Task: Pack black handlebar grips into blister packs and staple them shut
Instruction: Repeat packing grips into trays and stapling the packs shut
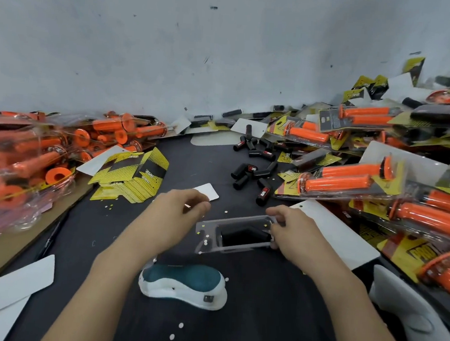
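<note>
Hands apart, low over a black table mat [233, 327], forearms in from the near edge. Head view only.

Right hand [292, 229]: thumb and fingers clamped on the right end of a clear plastic blister pack [206, 229], flat on the mat at centre. In the pack's pocket: one short black rubber handlebar grip [243, 236], lying lengthwise along it.

Left hand [180, 215]: just beside the blister pack's far left corner, apart from it. Fingers curled toward the thumb; cannot tell whether anything is pinched there.

Just beyond the left hand: small blank white card [208, 191], partly hidden by the fingers. Near edge, between the forearms: teal-and-white stapler [182, 285], on its own, touched by neither hand.

Farther back, centre-right: loose heap of black grips with red labels [253, 168]. Left of that: fanned stack of yellow-and-black printed backing cards [131, 179].

Far left: clear bags of loose orange grips [31, 155] on brown cardboard [24, 238]. Right side, up to the white wall [174, 45]: piled sealed packs of orange grips [352, 177].

Scattered on the mat: small white paper dots [171, 336]
</note>
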